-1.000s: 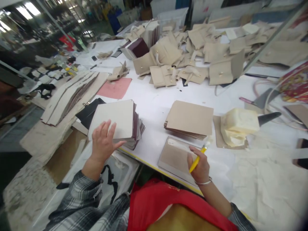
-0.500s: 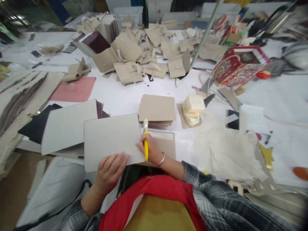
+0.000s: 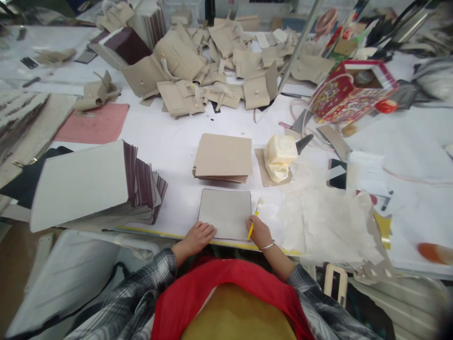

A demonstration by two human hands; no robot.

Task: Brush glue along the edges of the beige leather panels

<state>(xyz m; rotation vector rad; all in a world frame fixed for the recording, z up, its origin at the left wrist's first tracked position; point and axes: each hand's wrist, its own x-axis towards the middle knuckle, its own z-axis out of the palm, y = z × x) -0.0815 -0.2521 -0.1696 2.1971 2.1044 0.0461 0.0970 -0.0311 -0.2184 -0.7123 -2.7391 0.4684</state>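
Grey board [image 3: 225, 212] lies flat at near edge of table [image 3: 170, 160]. Your left hand [image 3: 200, 236], unclenched, rests on board's near-left corner; your right hand [image 3: 261, 232] grasps yellow brush [image 3: 251, 231] at board's right edge. Likely best: press evenly, bristles clear.

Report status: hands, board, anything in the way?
Left hand on grey board, near left corner. Right hand at its right edge, holding yellow brush. Board flat on table. Tan stack just beyond, not covering it.
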